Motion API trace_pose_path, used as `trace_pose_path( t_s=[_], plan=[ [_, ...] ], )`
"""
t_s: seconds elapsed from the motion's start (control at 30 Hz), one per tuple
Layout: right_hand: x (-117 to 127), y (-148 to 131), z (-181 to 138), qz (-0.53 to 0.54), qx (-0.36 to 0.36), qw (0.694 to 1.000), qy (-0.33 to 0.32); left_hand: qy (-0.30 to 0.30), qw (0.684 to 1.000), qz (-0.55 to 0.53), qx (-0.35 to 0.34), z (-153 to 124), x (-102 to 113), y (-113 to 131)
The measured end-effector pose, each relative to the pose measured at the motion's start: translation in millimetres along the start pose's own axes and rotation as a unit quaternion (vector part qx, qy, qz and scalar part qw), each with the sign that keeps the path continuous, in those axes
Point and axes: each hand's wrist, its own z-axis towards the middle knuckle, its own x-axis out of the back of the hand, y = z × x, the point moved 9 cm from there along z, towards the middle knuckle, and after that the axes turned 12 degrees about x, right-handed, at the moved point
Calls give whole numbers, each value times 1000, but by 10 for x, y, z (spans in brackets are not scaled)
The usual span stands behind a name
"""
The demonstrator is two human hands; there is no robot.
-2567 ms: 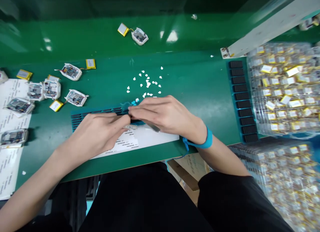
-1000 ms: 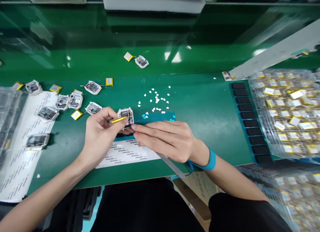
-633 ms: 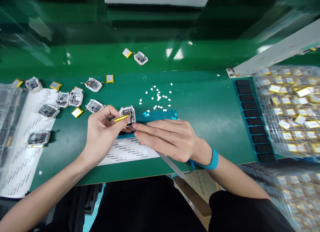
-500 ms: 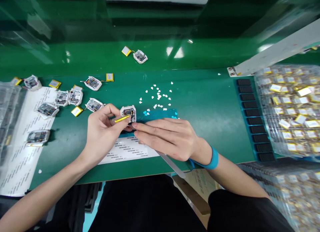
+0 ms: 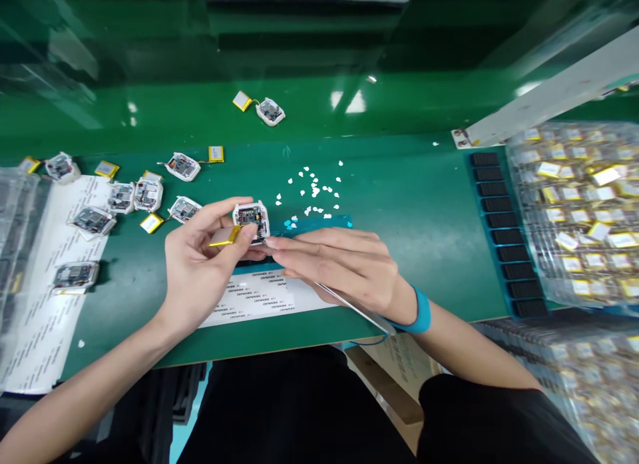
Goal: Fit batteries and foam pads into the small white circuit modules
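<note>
My left hand (image 5: 207, 251) is closed around a white smartwatch housing (image 5: 264, 218), whose open side shows a dark circuit board. A yellow-edged battery (image 5: 225, 235) lies by the left thumb, tilted beside the housing. My right hand (image 5: 344, 261) grips metal tweezers (image 5: 357, 307) that slant back under the palm past the table edge. Their thin tip meets the lower right corner of the housing, near the left thumb; what lies exactly at the tip is too small to make out. Under both hands are a blue strip (image 5: 324, 223) and a printed white sheet (image 5: 264, 303).
Several opened watch housings (image 5: 148, 194) with batteries lie left, and one (image 5: 270, 111) farther back. Small white stickers (image 5: 314, 191) are scattered ahead of the hands. Black pads (image 5: 506, 236) line the right, beside a clear tray (image 5: 536, 271) of batteries. A white post (image 5: 539, 91) slants there.
The battery has turned from edge-on to show its flat face. The housing has moved slightly up and left. The tweezers have rolled edge-on, with their tip now visible at the housing.
</note>
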Motion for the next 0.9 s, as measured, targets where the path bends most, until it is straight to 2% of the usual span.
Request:
trace_pose_path(
  t_s=[0.2, 0.37, 0.47, 0.57, 0.67, 0.8, 0.9],
  plan=[
    [-39, 59, -48, 23, -18, 1000, 9, -12, 1000, -15, 23, 11, -25, -41],
    [-46, 99, -81, 14, -3, 1000, 22, -9, 1000, 0, 17, 24, -29, -33],
    [-41, 79, -75, -23, 21, 999, 23, -1, 1000, -18, 19, 124, 25, 17],
    [-37, 24, -59, -61, 46, 997, 22, 42, 997, -51, 33, 374, 235, 104],
    [-31, -22, -36, -78, 57, 995, 15, 150, 988, -25, 16, 693, 634, 271],
    [-9, -141, 11, -109, 103, 989, -4, 229, 970, 72, -25, 1070, 1059, 506],
    [38, -233, 37, -118, 139, 983, 8, 248, 952, 173, -41, 1197, 1195, 673]
  ],
)
